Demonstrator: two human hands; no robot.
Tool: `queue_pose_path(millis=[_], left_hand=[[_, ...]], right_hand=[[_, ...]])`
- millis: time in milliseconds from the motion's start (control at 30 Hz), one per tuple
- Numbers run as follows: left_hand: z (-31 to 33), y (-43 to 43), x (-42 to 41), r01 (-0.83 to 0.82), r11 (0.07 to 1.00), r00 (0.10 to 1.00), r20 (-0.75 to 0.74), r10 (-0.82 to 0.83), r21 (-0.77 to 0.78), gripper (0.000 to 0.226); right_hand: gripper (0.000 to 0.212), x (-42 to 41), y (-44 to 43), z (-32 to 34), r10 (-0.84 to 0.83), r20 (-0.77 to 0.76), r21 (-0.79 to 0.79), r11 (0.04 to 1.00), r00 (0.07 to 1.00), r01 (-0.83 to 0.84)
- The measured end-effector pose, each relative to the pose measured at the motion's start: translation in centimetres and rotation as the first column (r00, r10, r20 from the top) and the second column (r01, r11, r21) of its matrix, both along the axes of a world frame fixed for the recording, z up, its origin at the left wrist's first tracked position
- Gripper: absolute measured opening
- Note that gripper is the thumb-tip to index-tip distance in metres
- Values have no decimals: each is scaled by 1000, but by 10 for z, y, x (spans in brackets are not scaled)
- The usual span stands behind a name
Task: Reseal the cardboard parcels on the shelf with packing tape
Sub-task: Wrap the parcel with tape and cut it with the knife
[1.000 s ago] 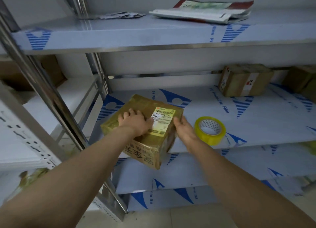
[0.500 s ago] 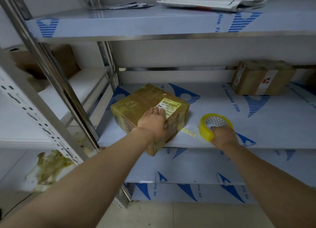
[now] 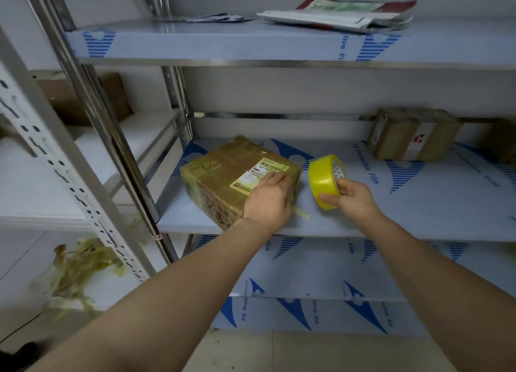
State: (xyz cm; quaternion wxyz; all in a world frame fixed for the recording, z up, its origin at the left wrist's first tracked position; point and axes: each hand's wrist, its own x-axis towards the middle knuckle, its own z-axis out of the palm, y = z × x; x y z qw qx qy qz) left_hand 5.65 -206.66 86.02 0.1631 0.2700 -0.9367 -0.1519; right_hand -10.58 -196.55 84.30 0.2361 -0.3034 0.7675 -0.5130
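Head view: a cardboard parcel [image 3: 234, 176], wrapped in glossy brownish tape and bearing a yellow-and-white shipping label [image 3: 258, 175], sits at the front left of the middle shelf [image 3: 418, 204], turned at an angle with one corner over the edge. The left hand [image 3: 269, 201] lies flat on its near right top, fingers spread loosely across the label's lower end. A short loose strip of tape [image 3: 301, 214] pokes out on the shelf from beneath that hand. Just right of the parcel, the right hand [image 3: 353, 197] grips a yellow tape roll [image 3: 324, 180] held on edge above the shelf, thumb on the outer band and fingers curled into the core. Farther back right stands a second parcel [image 3: 410, 134] against the rear rail. Flat mailers [image 3: 340, 14] lie on the shelf above. Crumpled used tape [image 3: 75, 271] hangs at the lower left beside the perforated upright [image 3: 55, 159].
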Motion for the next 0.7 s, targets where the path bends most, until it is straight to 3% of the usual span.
queue_pose_path(millis=[67,167,233,267,400,500,567,700], left_hand=[[11,5,-5,-91,953,979,-146,138,288,41],[20,11,-9,-30,805,947,-240,212,592,67],[23,14,-6,14,787,941,-275,198,616,83],[25,13,-4,31,795,934,-301,193,606,80],[30,4,2,63,799,847,-456,274,597,38],[38,-7,5,186,576,726,-507,465,796,27],[49,-9,10,229,452,725,-461,511,862,28],[60,-19,17,241,374,741,-419,525,895,33]], right_hand=[[41,16,2,13,38,90,-105,994,995,-29],[42,31,4,23,110,132,-170,982,985,-86],[39,39,2,27,154,137,-177,976,979,-129],[38,43,0,29,172,138,-185,972,975,-145],[38,51,-7,34,203,168,-225,961,965,-163],[39,51,-11,39,219,167,-222,958,961,-179],[42,52,-14,42,231,157,-220,956,960,-194],[47,55,-19,44,253,102,-181,956,962,-233]])
